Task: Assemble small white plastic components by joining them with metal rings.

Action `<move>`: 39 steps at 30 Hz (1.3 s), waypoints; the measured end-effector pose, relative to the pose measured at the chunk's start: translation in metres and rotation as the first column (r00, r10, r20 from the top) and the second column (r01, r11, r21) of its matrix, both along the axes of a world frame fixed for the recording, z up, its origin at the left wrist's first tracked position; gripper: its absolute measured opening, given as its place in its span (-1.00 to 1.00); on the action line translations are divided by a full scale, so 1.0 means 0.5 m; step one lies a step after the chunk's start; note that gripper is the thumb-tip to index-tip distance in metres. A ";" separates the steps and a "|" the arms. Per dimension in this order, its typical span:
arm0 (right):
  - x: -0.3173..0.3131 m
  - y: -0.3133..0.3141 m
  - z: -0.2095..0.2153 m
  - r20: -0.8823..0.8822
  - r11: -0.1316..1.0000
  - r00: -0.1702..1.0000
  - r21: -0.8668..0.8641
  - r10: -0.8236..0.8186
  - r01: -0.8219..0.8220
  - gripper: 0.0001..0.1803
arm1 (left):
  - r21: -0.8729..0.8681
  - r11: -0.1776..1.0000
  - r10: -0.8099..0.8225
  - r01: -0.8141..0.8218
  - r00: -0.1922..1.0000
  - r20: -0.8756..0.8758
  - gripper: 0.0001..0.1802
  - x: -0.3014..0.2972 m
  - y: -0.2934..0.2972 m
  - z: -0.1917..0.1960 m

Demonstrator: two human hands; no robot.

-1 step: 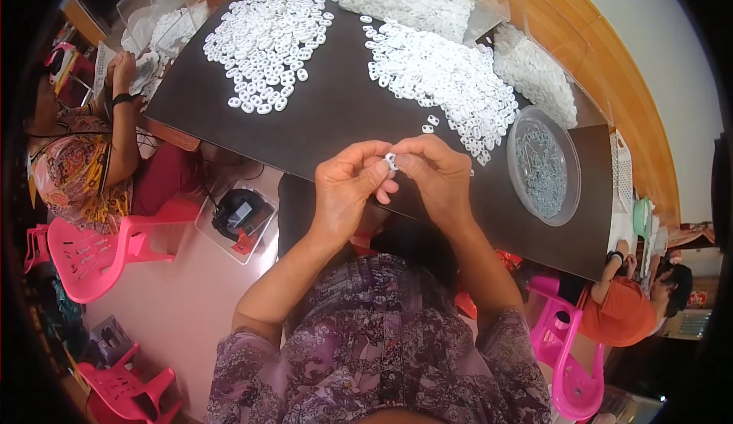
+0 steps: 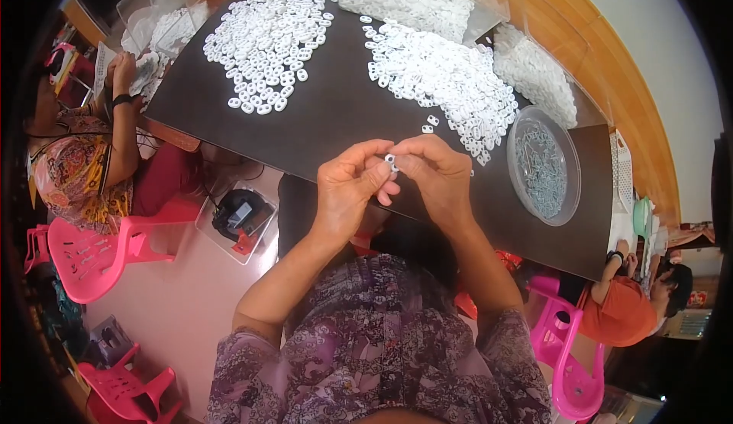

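Observation:
My left hand (image 2: 347, 187) and my right hand (image 2: 435, 173) meet just in front of the dark table's near edge. Between their thumbs and fingertips they pinch one small white plastic piece with two holes (image 2: 391, 161). Whether a screw sits in it is too small to tell. Beyond my left hand, a pile of rounded white two-hole pieces (image 2: 267, 38) is spread on the table. Past my right hand lies another heap of small white plastic pieces (image 2: 447, 80), a few of them loose at its near side. A clear round tub of small metal screws (image 2: 544, 170) stands to the right.
Clear bins full of white parts (image 2: 408, 0) line the far side of the dark table (image 2: 229, 130). One person (image 2: 84, 156) sits at the left, another in orange (image 2: 630, 309) at the right. Pink chairs (image 2: 88, 260) and a clear tray with a black device (image 2: 237, 221) are around me.
The white piece has turned slightly between my fingertips, and my left hand has shifted a touch. Everything else looks the same.

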State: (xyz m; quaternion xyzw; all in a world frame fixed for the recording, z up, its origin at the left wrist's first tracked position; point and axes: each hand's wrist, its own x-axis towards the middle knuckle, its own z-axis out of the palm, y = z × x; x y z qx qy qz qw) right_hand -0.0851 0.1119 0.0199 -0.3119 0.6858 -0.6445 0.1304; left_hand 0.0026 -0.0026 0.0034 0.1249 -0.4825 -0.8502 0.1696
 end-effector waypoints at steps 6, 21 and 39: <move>0.013 0.005 0.013 0.284 0.999 0.958 -0.051 0.031 -0.017 -0.86 | 0.013 0.999 0.031 -0.031 1.000 -0.005 -0.76 -0.002 0.018 -0.006; 0.044 0.017 -0.012 -0.308 0.988 0.940 -0.004 -0.147 0.153 -0.70 | -0.038 0.988 0.145 -0.147 0.988 -0.051 -0.75 0.007 0.043 0.010; 0.074 0.008 -0.014 -0.332 0.988 0.932 -0.100 -0.147 0.121 -0.65 | -0.204 0.907 0.324 -0.369 0.920 -0.220 -0.80 0.017 0.057 -0.011</move>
